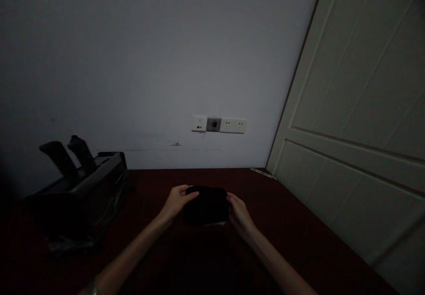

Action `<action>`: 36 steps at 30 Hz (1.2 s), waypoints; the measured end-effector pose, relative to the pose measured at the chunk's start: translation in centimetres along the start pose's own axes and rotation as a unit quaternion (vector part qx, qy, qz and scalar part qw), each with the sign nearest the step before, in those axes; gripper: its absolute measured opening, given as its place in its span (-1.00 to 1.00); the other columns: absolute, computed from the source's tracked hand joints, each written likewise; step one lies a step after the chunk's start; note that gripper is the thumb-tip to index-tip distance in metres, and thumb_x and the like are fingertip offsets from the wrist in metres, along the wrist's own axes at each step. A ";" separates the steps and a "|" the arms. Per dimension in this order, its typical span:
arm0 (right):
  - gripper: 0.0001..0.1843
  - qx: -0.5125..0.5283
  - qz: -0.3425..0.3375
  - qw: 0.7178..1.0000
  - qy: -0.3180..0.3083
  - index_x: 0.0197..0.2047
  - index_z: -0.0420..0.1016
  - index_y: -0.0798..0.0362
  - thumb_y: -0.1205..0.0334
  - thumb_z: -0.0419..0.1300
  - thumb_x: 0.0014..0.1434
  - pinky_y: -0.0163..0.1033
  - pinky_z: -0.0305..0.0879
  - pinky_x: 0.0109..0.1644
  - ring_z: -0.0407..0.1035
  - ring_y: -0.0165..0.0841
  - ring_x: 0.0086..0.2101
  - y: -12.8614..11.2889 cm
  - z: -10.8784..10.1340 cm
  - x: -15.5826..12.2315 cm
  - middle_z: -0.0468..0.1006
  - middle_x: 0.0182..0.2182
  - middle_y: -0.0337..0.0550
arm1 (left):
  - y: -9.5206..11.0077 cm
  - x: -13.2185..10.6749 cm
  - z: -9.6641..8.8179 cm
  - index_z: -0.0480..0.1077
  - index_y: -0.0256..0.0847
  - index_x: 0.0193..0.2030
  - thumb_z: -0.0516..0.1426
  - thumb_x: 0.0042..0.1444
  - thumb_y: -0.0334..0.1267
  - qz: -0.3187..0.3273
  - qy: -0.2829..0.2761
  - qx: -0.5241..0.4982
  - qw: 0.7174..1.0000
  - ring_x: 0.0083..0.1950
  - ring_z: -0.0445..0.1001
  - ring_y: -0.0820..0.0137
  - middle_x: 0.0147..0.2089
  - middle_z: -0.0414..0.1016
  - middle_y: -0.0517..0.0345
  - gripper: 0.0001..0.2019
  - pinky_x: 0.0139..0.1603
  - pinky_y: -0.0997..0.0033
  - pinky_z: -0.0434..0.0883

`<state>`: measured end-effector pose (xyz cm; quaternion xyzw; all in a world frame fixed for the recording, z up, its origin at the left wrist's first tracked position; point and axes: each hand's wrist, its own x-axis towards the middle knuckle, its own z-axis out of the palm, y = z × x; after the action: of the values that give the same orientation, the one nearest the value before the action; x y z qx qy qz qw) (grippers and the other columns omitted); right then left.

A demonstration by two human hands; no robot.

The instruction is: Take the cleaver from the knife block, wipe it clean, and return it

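A black, roughly rectangular item (207, 205) with rounded corners is held between my hands over the dark red tabletop (275, 224). Its kind is too dark to make out; a pale strip shows along its lower edge. My left hand (177, 202) grips its left end, the thumb lying across the top corner. On the opposite side, my right hand (239, 211) pinches the right edge, with its thumb near the upper corner.
At the left stands a dark box-like holder (83, 197) with two black handle-like pieces rising from it. Wall sockets (219, 124) sit above the table's back edge. A pale panelled door (348, 109) borders the right side. A thin printed strip (263, 174) lies in the back right corner.
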<state>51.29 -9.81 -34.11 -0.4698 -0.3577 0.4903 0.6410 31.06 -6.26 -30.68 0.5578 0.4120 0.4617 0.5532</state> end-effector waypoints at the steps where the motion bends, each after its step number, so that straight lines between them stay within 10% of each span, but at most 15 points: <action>1: -0.72 0.014 -0.003 1.000 -0.007 -0.42 0.47 0.06 0.06 0.25 -0.20 -0.26 0.27 -0.40 0.40 -0.30 -0.44 -0.1 0.1 -0.1 0.53 -0.52 -0.19 | -0.3 -0.1 0.4 0.38 -0.31 -0.44 0.28 -0.27 -0.11 0.001 -0.002 0.003 1.000 -0.43 0.42 0.39 -0.47 0.46 0.13 -0.67 -0.46 0.51 0.27; 10: -0.57 0.011 0.014 0.999 -0.048 -0.24 0.49 0.10 0.12 0.35 -0.22 -0.17 0.32 -0.19 0.45 -0.20 -0.28 -1.9 -1.1 -0.4 0.59 -0.33 -0.11 | -2.2 -0.3 3.1 0.40 -0.33 -0.36 0.27 -0.26 -0.12 0.003 0.018 -0.048 0.999 -0.30 0.44 0.33 -0.37 0.49 0.09 -0.65 -0.32 0.45 0.32; 17: -0.57 -0.079 -0.008 0.997 -0.007 -0.24 0.51 0.08 0.09 0.36 -0.23 -0.24 0.31 -0.29 0.45 -0.29 -0.39 -4.3 -5.4 -0.6 0.59 -0.43 -0.16 | -2.9 -1.4 3.9 0.44 -0.36 -0.31 0.29 -0.34 -0.30 -0.154 -0.202 -0.114 0.960 -0.29 0.47 0.34 -0.30 0.51 0.03 -0.65 -0.24 0.39 0.34; 23: -0.64 -0.181 0.048 0.979 -0.075 -0.41 0.53 0.12 -0.04 0.27 -0.13 -0.32 0.22 -0.48 0.35 -0.40 -0.56 -5.6 -10.0 -2.1 0.51 -0.59 -0.20 | -4.9 -1.6 6.8 0.33 -0.31 -0.34 0.28 -0.37 -0.35 -0.118 -0.124 -0.041 0.984 -0.38 0.44 0.36 -0.41 0.47 0.13 -0.64 -0.36 0.40 0.34; 29: -0.58 -0.260 0.132 0.953 -0.083 -0.32 0.51 0.10 -0.09 0.21 -0.09 -0.38 0.12 -0.58 0.28 -0.47 -0.62 -5.8 -15.0 -3.8 0.45 -0.62 -0.25 | -7.3 -4.4 10.6 0.18 -0.29 -0.07 0.20 -0.21 -0.38 -0.051 -0.177 0.055 0.981 -0.21 0.43 0.31 -0.25 0.42 0.07 -0.51 -0.26 0.37 0.36; 36: -0.43 -0.509 0.022 0.861 -0.017 -0.04 0.39 0.17 0.09 0.25 -0.14 -0.26 0.29 -0.41 0.38 -0.31 -0.47 -4.8 -20.0 -5.7 0.48 -0.53 -0.18 | -7.6 -7.7 14.2 -0.19 -0.31 0.29 0.08 -0.13 -0.50 0.027 -0.261 0.276 0.925 0.29 -0.06 0.11 0.29 -0.09 -0.22 -0.19 0.22 0.11 0.04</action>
<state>69.53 -20.68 -35.61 -0.7301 -0.5575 0.2621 0.2957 43.42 -16.68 -38.12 0.8002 0.3492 0.1826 0.4521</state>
